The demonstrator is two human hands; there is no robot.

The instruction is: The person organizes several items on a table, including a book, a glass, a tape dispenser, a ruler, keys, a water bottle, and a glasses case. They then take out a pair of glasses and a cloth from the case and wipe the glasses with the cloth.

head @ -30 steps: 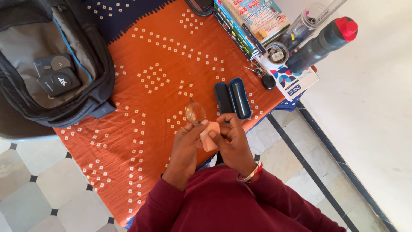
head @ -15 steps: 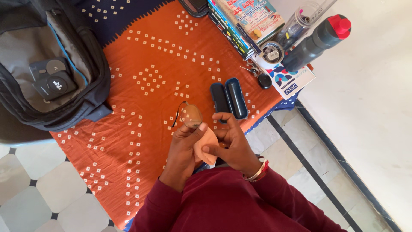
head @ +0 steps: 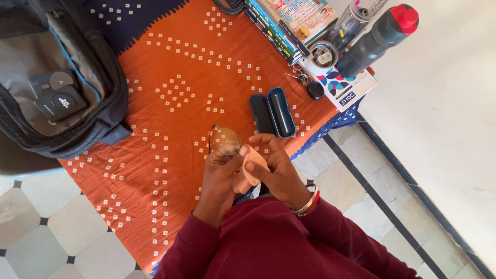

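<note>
The left hand [head: 221,173] pinches a pair of spectacles [head: 225,140] by the frame, thumb and fingers closed on the rim so that one round lens stands up above the knuckles. The right hand [head: 274,168] is curled around a small peach-coloured cleaning cloth [head: 250,168], with its fingertips pressing the cloth toward the part of the spectacles hidden between the two hands — both grips are closed, each on its own thing.

Taking the open dark spectacle case [head: 273,112] as the landmark: the spectacles and cloth are held just below it, near the table's [head: 155,155] front edge, over the orange dotted cover. The case lies open with both halves showing bare. Up and to the right of the case sit a small black round object [head: 315,90], a stack of books [head: 289,23] and a dark bottle with a red cap [head: 380,36]; far to its left is an open grey backpack [head: 57,82].

As a judgement — the wiping looks to be in the middle. The spectacles are out of the case and the cloth is at work on them; the visible lens is not being touched, and nothing has gone back into the case.
</note>
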